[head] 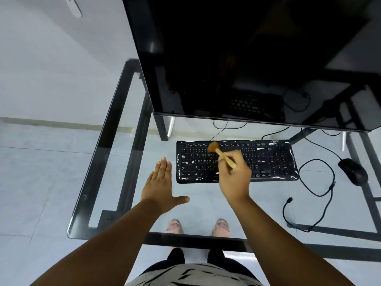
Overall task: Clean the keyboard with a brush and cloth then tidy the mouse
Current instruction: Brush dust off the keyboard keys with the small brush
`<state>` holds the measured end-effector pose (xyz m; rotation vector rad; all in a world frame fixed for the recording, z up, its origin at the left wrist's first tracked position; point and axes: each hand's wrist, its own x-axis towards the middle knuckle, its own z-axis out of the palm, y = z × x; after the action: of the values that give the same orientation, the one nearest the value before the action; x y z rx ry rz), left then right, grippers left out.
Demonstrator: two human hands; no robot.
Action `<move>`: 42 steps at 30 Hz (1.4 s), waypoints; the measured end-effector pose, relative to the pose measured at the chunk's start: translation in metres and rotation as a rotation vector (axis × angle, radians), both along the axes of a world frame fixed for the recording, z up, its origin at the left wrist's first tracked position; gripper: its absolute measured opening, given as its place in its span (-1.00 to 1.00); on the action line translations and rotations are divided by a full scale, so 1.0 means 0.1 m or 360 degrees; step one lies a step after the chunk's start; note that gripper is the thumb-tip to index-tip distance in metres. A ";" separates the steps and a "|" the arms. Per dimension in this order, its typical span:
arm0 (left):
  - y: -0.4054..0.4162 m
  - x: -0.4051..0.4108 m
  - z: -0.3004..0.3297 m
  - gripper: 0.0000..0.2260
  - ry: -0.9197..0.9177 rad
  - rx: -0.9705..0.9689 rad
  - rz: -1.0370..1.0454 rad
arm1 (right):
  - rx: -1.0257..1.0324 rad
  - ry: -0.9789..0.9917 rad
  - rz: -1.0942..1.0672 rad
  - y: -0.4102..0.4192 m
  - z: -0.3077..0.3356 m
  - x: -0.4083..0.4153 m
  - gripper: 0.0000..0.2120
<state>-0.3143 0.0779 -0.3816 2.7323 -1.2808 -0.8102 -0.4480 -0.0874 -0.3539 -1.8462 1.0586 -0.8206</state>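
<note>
The right hand has its fingers curled round the pale wooden handle of one brush, whose brown bristles sit over the upper left rows of keys. The left hand lies flat on the glass just left of the keyboard, fingers straight and together, thumb stretched out to the side; it holds nothing.

One black keyboard lies on the tabletop, its long side facing the person, with a wrinkled clear cover over the keys. Its cable runs back under the single large black monitor that stands behind it.

One black mouse rests well to the right of the keyboard, apart from it. Its cable loops loosely between the two and trails toward the near edge, the plug end lying free on the glass.

Through the transparent tabletop two feet in light sandals show on the pale tiled floor.
</note>
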 end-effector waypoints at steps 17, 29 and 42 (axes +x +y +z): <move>0.04 0.02 -0.05 0.12 -0.0007 -0.0038 -0.0029 | -0.0010 -0.0010 0.0202 0.32 0.07 -0.03 -0.90; 0.03 0.00 -0.03 0.08 -0.0016 -0.0183 0.0115 | 0.0007 0.0180 0.0164 0.07 0.08 -0.28 -0.88; -0.45 -0.18 0.06 -0.01 -0.0134 -0.0395 -0.0102 | 0.0248 -0.0166 0.0039 -0.18 0.15 -0.32 -0.86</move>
<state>-0.3328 0.0324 -0.3757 2.5653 -1.3862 -0.5042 -0.4801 -0.1049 -0.3392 -1.6649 1.0035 -0.7889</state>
